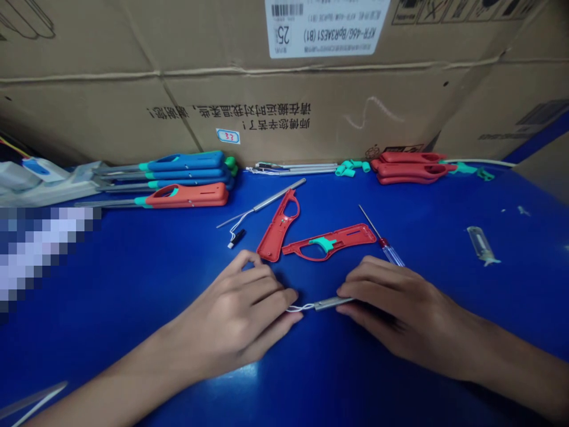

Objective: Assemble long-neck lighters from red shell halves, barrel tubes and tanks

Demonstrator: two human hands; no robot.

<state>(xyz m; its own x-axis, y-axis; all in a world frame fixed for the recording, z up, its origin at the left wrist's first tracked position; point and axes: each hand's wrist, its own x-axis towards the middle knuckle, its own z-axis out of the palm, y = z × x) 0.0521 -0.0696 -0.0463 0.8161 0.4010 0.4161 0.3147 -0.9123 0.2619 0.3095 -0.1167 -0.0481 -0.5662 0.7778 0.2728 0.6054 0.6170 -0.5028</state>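
In my right hand a thin metal tube is pinched, its open end pointing left. Twisted white wires run from that end into the closed fingertips of my left hand. Just beyond my hands lie two red lighter shell halves: one shell half stands slantwise, and the other shell half holds a teal trigger. A second metal tube with wires rests behind them, near a small black part. Close to my right knuckles is a screwdriver with a clear handle.
Stacked blue and red lighters lie back left beside a power strip. Metal tubes, teal caps and red shells line the cardboard box. A clear plastic piece lies right.
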